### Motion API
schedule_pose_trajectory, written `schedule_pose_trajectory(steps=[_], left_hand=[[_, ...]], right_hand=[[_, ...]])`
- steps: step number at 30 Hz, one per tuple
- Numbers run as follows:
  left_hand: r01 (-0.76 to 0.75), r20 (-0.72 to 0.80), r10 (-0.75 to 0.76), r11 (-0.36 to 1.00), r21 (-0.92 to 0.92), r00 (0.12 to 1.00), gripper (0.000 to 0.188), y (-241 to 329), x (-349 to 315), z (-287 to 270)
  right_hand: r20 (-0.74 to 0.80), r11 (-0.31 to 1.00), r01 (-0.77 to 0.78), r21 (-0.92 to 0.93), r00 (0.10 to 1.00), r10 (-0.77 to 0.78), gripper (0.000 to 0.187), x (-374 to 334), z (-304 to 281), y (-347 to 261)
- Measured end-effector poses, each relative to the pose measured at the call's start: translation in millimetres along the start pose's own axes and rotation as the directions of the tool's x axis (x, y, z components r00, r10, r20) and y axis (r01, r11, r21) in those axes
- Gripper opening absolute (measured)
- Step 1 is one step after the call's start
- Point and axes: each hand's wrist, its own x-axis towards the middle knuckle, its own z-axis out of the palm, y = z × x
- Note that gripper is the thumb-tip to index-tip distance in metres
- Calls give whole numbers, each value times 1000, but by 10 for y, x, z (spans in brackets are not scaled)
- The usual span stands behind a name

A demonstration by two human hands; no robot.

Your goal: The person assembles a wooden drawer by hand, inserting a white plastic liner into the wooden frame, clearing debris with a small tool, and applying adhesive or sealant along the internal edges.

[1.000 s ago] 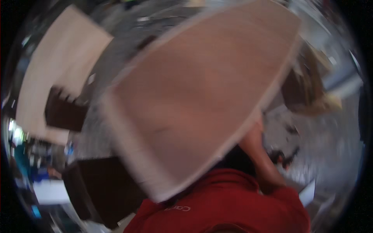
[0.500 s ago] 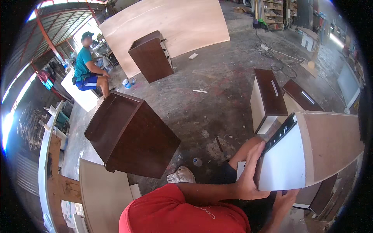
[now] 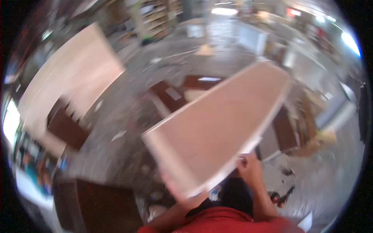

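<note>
A drawer [image 3: 225, 120] with a plain plywood bottom and pale edges is held up before me, its bottom turned upward and the piece slanting from near left to far right. My left hand [image 3: 180, 192] is closed on its near left corner, fingers along the left end and blurred by motion. At the near long edge, right of the middle, my right hand [image 3: 250, 169] grips it with curled fingers. The fingertips beneath the drawer are hidden.
Beyond the drawer stand dark brown drawers [image 3: 167, 95]. Brown cabinets sit at near left [image 3: 101, 206] and far left [image 3: 68, 126], beside a large plywood sheet [image 3: 77, 77]. A blurred person [image 3: 37, 171] is at far left. A dark tool [image 3: 283, 198] lies on the floor at right.
My view has swung to the right. The drawer has come round in front of me and tipped, so its plywood bottom now faces up. My hands have shifted with it to its near edge.
</note>
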Motion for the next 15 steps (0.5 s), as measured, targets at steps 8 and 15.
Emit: schedule_pose_trajectory(steps=[8, 15], left_hand=[[-56, 96, 79, 973, -223, 992, 96, -142, -40, 13], [192, 53, -191, 981, -16, 980, 89, -250, -141, -93]], right_hand=[[27, 997, 65, -41, 998, -64, 26, -201, 42, -8], [-25, 982, 99, -163, 994, -104, 27, -85, -24, -32]])
